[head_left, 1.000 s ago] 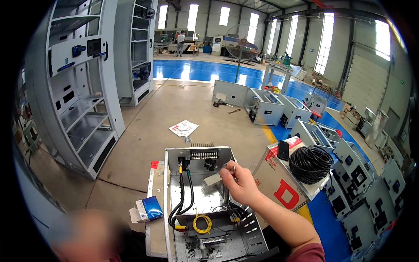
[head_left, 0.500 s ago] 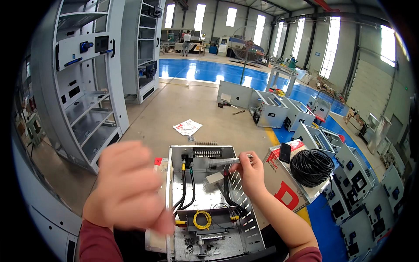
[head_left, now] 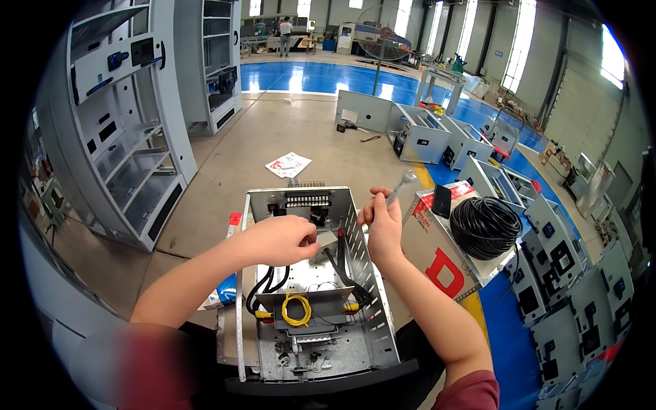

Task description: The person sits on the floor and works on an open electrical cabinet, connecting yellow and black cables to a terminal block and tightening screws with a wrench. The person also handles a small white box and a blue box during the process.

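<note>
An open metal enclosure (head_left: 240,321) with slotted sides stands in front of me. My left hand (head_left: 287,240) reaches over its inside, fingers curled together near a pale grey block (head_left: 325,247); whatever the fingertips pinch is hidden. Above the enclosure's right edge, my right hand (head_left: 384,222) is closed around a silver wrench (head_left: 402,187), somewhat blurred and slanting up to the right. A terminal strip (head_left: 307,201) runs along the far wall. Black cables (head_left: 254,292) lie inside, and a coil of yellow wire (head_left: 296,311) rests on a dark crosspiece.
Small loose hardware (head_left: 313,363) lies in the enclosure's near end. On the right, a cardboard box (head_left: 425,256) carries a black cable coil (head_left: 485,227) and a phone (head_left: 442,201). Tall grey cabinets (head_left: 179,137) stand left; several smaller ones line the right. A person (head_left: 285,37) stands far off.
My left hand has come down from close to the camera into the enclosure. The wrench in my right hand has swung from pointing left over the enclosure to pointing up and right.
</note>
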